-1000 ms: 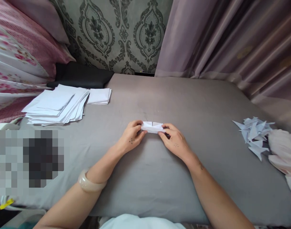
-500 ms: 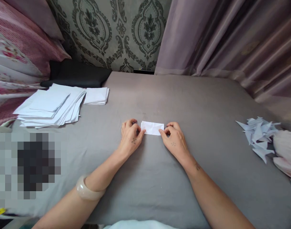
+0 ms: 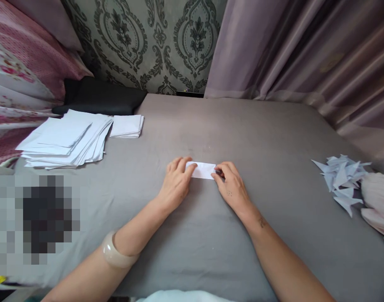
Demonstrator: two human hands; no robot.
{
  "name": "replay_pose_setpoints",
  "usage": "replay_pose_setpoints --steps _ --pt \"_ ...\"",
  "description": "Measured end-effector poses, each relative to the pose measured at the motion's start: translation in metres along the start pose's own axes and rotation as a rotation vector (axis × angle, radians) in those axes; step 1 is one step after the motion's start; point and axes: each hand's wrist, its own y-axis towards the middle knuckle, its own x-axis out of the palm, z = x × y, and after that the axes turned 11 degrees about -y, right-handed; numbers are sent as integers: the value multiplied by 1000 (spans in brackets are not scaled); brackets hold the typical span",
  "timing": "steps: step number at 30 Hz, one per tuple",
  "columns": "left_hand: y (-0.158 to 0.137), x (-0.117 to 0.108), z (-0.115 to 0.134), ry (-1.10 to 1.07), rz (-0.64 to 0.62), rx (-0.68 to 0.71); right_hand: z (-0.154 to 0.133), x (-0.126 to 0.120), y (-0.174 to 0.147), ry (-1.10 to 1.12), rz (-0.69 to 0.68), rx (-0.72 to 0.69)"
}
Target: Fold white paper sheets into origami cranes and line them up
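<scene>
A small folded white paper (image 3: 203, 170) lies lengthwise between my two hands on the grey cloth. My left hand (image 3: 176, 181) covers its left end, the thumb lying over the paper's top face and the fingers bent around the far left corner. At the opposite end, my right hand (image 3: 231, 182) pinches the paper's edge between thumb and curled fingers. What the fingertips do beneath the paper is hidden.
Large white sheets (image 3: 62, 140) are stacked at the left, beside a smaller paper stack (image 3: 126, 126). A black cushion-like object (image 3: 103, 96) lies behind them. Pointed folded paper pieces (image 3: 343, 176) are heaped at the right, by pale bunched fabric (image 3: 377, 197).
My left hand has rolled over the paper's left end, its thumb shifting up and inward across the top face. The right hand keeps its pinch at nearly the same spot.
</scene>
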Motion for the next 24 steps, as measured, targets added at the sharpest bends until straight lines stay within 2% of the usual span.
replay_pose_setpoints --steps 3,6,10,18,21,24 --pt "1 1 3 -38 -157 189 -8 -2 -2 -89 -68 -208" --pt "-3 5 2 -32 -203 191 -12 -3 -5 -149 -125 -321" --pt "-13 3 -3 19 -222 124 -7 -3 -8 -222 -140 -327" --pt "-19 -34 2 79 -225 60 1 -18 -7 -221 -139 -281" --pt "-17 -35 7 117 -199 58 2 -25 -7 -189 -132 -243" --pt "-12 -26 8 167 -121 44 2 -26 -7 -175 -119 -238"
